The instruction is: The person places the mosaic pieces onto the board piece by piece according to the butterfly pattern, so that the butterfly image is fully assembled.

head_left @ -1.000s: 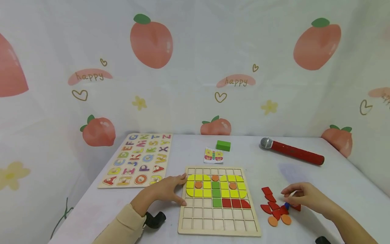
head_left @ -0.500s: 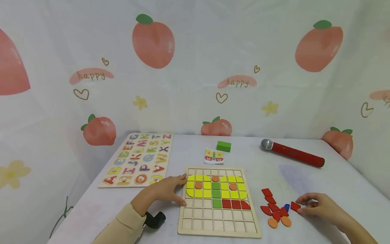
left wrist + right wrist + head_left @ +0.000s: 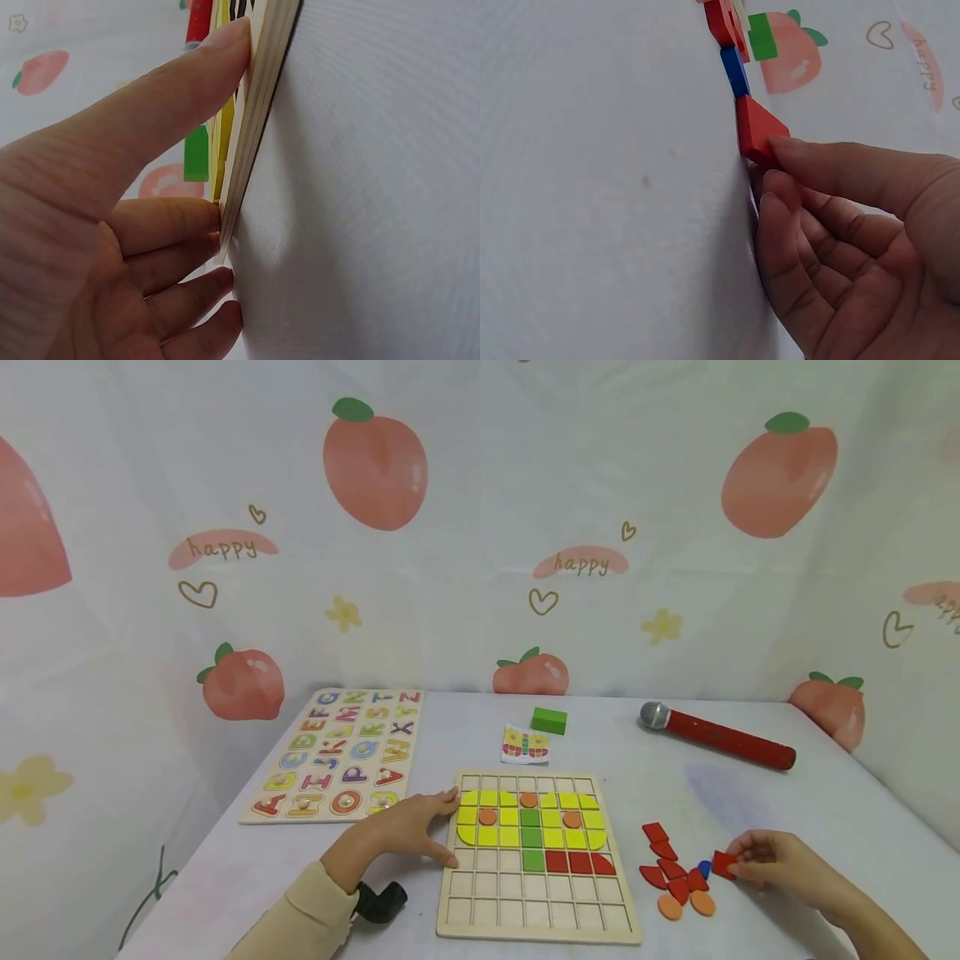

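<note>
My left hand [image 3: 405,827] rests at the left edge of a wooden grid board [image 3: 540,933], thumb and fingertips touching its side. On the board, yellow tiles [image 3: 488,837], green squares [image 3: 530,837] and orange discs fill part of the upper rows, with red tiles [image 3: 580,862] in a lower row at right. To the right of the board, my right hand [image 3: 783,867] pinches a red tile [image 3: 757,127] between thumb and index finger, low at the table. A small blue piece [image 3: 704,867] lies just left of that tile, among loose red pieces [image 3: 671,868].
Two orange discs [image 3: 702,903] lie nearest me in the loose pile. Behind the board are a pattern card [image 3: 525,745] and a green block [image 3: 549,720]. A red microphone [image 3: 720,737] lies back right. An alphabet puzzle board [image 3: 337,756] lies back left.
My right hand has moved from above the blue piece rightward and down to the red tile, which it now pinches and has turned slightly. The left hand has stayed in place.
</note>
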`<state>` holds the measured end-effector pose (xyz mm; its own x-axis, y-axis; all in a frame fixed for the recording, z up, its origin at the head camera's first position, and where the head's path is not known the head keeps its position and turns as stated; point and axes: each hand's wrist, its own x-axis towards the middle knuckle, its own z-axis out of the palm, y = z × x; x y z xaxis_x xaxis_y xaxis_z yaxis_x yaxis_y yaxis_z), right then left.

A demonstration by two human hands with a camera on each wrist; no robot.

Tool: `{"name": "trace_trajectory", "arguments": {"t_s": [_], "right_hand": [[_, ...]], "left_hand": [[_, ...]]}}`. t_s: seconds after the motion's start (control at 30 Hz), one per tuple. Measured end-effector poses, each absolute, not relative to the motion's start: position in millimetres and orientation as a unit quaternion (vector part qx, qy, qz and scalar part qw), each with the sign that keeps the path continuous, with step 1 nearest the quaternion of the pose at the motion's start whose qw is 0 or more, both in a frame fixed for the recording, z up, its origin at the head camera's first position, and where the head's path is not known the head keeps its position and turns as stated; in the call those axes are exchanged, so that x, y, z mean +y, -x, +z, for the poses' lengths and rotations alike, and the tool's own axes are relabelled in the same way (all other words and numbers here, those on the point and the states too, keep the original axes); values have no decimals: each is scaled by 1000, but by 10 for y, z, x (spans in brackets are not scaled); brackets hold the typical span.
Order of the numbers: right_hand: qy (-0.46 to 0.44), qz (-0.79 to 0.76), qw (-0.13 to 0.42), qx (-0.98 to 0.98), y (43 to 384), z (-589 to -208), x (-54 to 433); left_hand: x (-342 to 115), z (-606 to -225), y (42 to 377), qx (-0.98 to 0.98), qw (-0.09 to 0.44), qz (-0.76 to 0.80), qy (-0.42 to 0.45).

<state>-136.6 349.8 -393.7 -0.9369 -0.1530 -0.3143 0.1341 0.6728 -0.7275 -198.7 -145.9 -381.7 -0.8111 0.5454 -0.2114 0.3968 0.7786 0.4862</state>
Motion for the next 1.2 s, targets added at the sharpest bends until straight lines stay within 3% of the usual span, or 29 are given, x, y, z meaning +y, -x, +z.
{"name": "trace_trajectory", "arguments": {"t_s": [0.53, 0.8, 1.2], "right_hand": [[75, -478, 200, 852, 1535, -3707, 3253], [105, -483, 175, 851, 1692, -3608, 2829], [155, -514, 196, 821, 1956, -3541, 2105]], "left_hand": [[-1467, -3834, 1992, 929, 173, 211, -249], [-1457, -3836, 1995, 931, 171, 208, -246], [-1440, -3826, 1978, 930, 173, 213, -243]]}}
